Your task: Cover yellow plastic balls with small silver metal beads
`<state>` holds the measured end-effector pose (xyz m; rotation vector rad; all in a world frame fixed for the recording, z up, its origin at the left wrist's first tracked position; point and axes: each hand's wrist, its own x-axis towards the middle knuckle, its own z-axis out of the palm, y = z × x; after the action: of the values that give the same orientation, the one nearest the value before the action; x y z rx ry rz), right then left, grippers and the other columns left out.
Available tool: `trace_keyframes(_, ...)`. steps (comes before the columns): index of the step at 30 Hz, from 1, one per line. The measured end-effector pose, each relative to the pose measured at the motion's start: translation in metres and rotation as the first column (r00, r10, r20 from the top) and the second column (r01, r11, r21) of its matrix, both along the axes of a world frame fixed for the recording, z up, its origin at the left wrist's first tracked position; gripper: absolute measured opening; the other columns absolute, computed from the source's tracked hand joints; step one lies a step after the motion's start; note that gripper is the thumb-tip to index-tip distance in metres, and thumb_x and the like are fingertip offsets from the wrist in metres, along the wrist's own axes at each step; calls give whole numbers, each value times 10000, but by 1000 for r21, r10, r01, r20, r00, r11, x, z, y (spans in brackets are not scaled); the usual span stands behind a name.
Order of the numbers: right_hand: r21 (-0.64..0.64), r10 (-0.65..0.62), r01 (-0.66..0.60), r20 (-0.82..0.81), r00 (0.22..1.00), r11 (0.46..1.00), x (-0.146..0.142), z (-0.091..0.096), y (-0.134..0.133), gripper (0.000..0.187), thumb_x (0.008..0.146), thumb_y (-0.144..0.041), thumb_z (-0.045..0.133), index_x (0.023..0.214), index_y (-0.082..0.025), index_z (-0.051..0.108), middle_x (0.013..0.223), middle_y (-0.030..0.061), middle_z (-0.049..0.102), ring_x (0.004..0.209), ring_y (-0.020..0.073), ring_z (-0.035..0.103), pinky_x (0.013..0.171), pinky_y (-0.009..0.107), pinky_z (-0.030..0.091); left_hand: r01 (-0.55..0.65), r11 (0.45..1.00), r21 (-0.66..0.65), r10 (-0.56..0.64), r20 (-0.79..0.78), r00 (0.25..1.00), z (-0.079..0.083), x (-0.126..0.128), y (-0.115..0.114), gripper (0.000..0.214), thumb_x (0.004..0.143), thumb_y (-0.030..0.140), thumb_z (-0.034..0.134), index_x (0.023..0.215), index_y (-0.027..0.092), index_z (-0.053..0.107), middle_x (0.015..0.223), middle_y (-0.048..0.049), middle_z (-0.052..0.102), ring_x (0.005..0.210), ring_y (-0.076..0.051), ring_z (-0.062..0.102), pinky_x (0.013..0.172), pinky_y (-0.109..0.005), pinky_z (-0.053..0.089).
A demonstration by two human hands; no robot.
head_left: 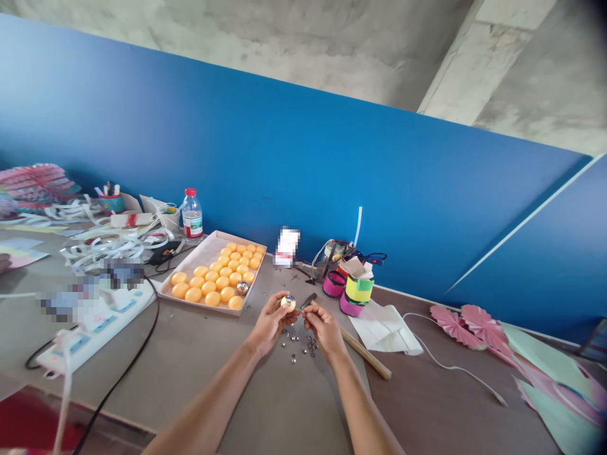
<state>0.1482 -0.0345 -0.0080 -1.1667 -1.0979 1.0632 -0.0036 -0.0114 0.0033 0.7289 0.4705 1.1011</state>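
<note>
An orange ball [288,303], partly covered with shiny silver pieces, sits in the fingers of my left hand [270,325], which is closed on it. My right hand [325,328] is close to the ball on its right side, thumb and fingertips pinched together; what they hold, if anything, is too small to make out. Beneath both hands, several small silver pieces [312,344] lie scattered on the table. A hammer [367,355] with a wooden handle rests partly behind my right hand.
To the left stands a shallow box [194,304] of orange balls, one of them silver-covered [243,288]. Beyond it are a bottle [192,215] and a power strip [97,332] with cables. Fabric bands [358,289], white paper [386,328] and a white cable [450,366] lie rightward.
</note>
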Motion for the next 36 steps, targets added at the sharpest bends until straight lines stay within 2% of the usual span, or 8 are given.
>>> trace_keyframes(3,28,-13,16,-98,995,999,-5,6,-3,189,659,-326,629,791,-206,566,658,-27,564,545,102,487,576,240,385,22,1000,-14,-22,32,999,4,0,-2,427,683,269,698,1071,201,533,854,-27,655,783,-173,655,766,-306,483)
trace_keyframes(5,51,-6,10,-84,996,999,-8,10,-6,160,676,-325,616,762,-202,562,619,-33,540,545,103,477,579,240,378,31,999,-38,-29,45,999,6,1,-3,430,686,269,693,1080,189,540,837,-38,664,785,-175,653,780,-320,480)
trace_keyframes(11,120,-52,35,146,988,992,-13,21,-12,139,733,-328,565,717,-190,566,578,-39,466,556,106,428,562,228,353,61,997,-57,-58,44,997,4,3,-3,405,689,269,691,1064,184,562,841,-47,669,744,-155,638,741,-312,487)
trace_keyframes(18,220,-107,42,288,952,975,-17,20,-11,121,746,-281,538,705,-180,591,679,-15,529,612,111,459,599,226,373,51,998,-27,-50,38,998,2,6,-4,419,682,282,702,1065,168,575,812,-40,655,738,-145,619,739,-301,477)
trace_keyframes(26,129,-96,61,281,955,990,-16,12,-8,163,741,-324,540,726,-180,614,628,-17,549,604,123,484,567,229,374,28,999,-27,-28,5,1000,-3,10,-4,417,684,285,697,1065,168,574,801,-32,650,732,-139,613,739,-295,477)
trace_keyframes(36,64,-69,57,197,978,996,-19,18,-10,190,709,-363,563,698,-174,570,535,-51,451,479,90,376,469,217,315,10,999,-49,-11,-10,1000,-1,11,-6,443,654,311,714,1047,157,583,778,-31,647,688,-131,609,701,-280,479)
